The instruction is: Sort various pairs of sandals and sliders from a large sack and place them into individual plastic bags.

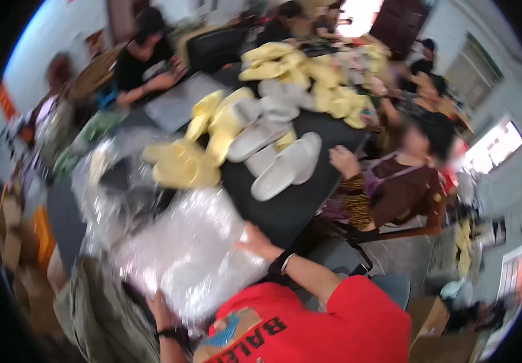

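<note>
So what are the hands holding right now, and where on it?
Both hands hold a clear, crinkly plastic bag with pale slippers inside: the left hand at its lower near edge, the right hand on its right edge. Motion blur hides the exact finger grip.

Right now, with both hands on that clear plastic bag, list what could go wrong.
1. The clear plastic bag is slick and loosely gripped by the left hand and right hand at opposite edges; it may slip out.
2. The white slippers lie near the edge of the dark table; a tug or bump might knock them off.
3. The yellow slippers sit beside loose plastic, so dragging the bag could pull them along.
</note>
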Demonstrator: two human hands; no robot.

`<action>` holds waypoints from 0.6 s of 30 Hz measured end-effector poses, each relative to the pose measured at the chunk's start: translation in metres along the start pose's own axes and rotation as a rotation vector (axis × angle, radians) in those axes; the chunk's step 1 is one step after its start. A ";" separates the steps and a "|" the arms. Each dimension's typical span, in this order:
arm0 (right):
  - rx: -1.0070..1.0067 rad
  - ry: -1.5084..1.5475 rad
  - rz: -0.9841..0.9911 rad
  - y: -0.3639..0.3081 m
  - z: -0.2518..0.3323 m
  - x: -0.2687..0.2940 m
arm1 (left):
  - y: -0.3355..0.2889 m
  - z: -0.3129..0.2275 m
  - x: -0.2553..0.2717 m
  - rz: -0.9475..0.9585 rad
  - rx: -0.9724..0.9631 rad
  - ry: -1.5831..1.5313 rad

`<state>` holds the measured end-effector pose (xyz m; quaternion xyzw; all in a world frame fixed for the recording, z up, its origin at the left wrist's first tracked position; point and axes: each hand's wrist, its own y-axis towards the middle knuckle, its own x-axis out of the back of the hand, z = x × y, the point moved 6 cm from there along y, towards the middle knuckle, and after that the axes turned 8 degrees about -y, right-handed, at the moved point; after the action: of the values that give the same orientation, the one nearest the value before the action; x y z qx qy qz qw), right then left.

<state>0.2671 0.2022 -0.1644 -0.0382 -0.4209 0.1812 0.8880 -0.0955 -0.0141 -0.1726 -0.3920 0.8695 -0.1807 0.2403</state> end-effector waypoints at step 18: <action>0.803 -0.653 0.482 -0.072 0.104 -0.054 | 0.009 -0.012 0.004 -0.121 -0.124 0.416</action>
<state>0.1771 0.1075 -0.1210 0.2653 -0.5512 0.5266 0.5903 -0.1099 -0.0100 -0.1685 -0.4115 0.8847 -0.2180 0.0199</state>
